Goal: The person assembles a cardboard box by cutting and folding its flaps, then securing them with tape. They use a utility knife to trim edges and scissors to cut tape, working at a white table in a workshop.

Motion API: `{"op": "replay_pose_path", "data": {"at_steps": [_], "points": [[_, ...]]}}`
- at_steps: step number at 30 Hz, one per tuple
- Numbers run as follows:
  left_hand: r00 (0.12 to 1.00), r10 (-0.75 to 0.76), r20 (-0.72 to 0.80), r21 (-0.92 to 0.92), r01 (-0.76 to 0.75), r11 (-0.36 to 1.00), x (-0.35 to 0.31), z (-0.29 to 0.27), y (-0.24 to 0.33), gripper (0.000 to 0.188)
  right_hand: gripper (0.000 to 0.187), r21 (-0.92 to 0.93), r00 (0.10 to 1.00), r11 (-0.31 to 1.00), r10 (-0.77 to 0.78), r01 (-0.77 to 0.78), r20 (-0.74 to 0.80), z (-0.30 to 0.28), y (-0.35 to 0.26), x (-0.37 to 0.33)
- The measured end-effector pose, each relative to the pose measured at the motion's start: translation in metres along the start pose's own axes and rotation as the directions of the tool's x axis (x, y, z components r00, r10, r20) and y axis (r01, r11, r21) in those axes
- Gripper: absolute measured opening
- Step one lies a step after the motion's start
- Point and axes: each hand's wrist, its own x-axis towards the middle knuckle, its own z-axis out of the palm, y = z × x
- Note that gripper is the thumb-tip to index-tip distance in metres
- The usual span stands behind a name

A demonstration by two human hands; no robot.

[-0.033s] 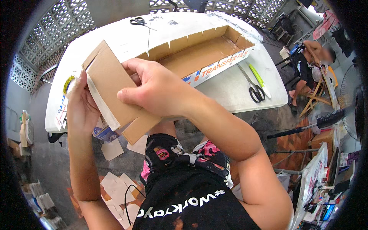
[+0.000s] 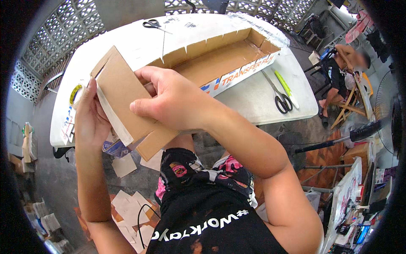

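Observation:
A folded piece of brown cardboard [image 2: 120, 93] with a white outer side is held up over the table's near edge. My left hand [image 2: 91, 112] grips its left side, thumb up along the white face. On the right side, my right hand [image 2: 169, 97] presses its thumb on the brown face, with the other fingers partly hidden behind. A cardboard flap [image 2: 154, 142] juts out at the lower right of the piece. Behind my hands lies a long shallow cardboard box [image 2: 211, 63], open at the top, brown inside and white with print outside.
On the white table [image 2: 253, 103] lie black-handled scissors [image 2: 282, 100], a green cutter knife [image 2: 285, 86], another pair of scissors [image 2: 153, 24] and a tape roll [image 2: 76, 95]. Cardboard scraps [image 2: 129, 207] cover the floor. A person [image 2: 338, 76] sits at right, near a fan [image 2: 382, 114].
The cardboard piece has shifted very slightly in my hands. Both hands keep their grip, and everything else stays in place.

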Motion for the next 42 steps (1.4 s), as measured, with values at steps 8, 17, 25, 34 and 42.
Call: {"op": "replay_pose_path", "data": {"at_steps": [8, 17, 25, 34, 42], "points": [[1.000, 0.029, 0.006, 0.078, -0.030, 0.997, 0.004, 0.017, -0.006, 0.046, 0.048, -0.004, 1.000, 1.000, -0.004, 0.004, -0.013, -0.017, 0.005, -0.010], [0.998, 0.051, 0.035, 0.175, -0.056, 0.983, 0.004, 0.023, -0.006, 0.040, 0.049, 0.032, 1.000, 0.999, -0.007, 0.007, -0.014, -0.028, 0.011, -0.015], [1.000, 0.008, 0.005, 0.211, -0.009, 0.977, 0.010, 0.011, -0.008, 0.035, 0.050, -0.033, 0.999, 0.999, 0.034, -0.034, -0.002, -0.033, 0.007, -0.021], [0.980, 0.197, -0.033, 0.429, -0.164, 0.888, 0.014, -0.006, 0.016, 0.025, 0.056, -0.029, 0.994, 0.994, 0.104, -0.105, -0.039, -0.037, 0.009, -0.027], [0.832, 0.554, 0.028, 0.958, -0.180, 0.223, 0.024, -0.071, 0.032, 0.021, 0.055, -0.170, 0.991, 0.983, 0.043, -0.065, -0.129, -0.049, 0.003, -0.034]]}}
